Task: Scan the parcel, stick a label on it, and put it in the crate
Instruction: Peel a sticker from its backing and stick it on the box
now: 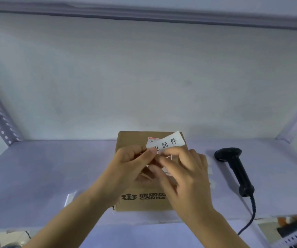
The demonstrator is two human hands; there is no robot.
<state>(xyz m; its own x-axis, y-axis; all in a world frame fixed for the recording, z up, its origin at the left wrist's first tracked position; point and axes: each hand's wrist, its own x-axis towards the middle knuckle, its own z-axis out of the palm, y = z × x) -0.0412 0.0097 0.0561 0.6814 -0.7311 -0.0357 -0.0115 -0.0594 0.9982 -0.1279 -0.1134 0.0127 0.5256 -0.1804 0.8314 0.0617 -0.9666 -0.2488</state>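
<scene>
Parcel [144, 203]: brown cardboard box, flat on the pale shelf surface [45, 176], dead centre in front of the person, directly under both hands. Its long axis runs away from the person, near end toward the body, far end toward the back wall.

Label [167, 143]: white strip held just above the parcel's far half, tilted, its right end higher than its left. Its long axis runs crosswise to the box. Both hands pinch its near-left end.

Left hand [126, 169]: thumb and forefinger closed on the label's left corner. Right hand [183, 169]: fingertips closed on the label's lower edge, just beside the left thumb. Looks like the backing is being peeled, or the strip lined up; cannot tell which. Both hands are equally near the box top. The label only needs to go straight down onto it.

Writing: the label reads "回件" in large black characters, with a third character ahead of them half hidden by the thumb. Box near face shows a dark logo, Chinese characters and "CONBA". An existing sticker on the box top has a red band and "642"; the rest is too small.

Scanner [233, 169]: black, corded, lying on the shelf to the right of the parcel, untouched. No crate in view.
</scene>
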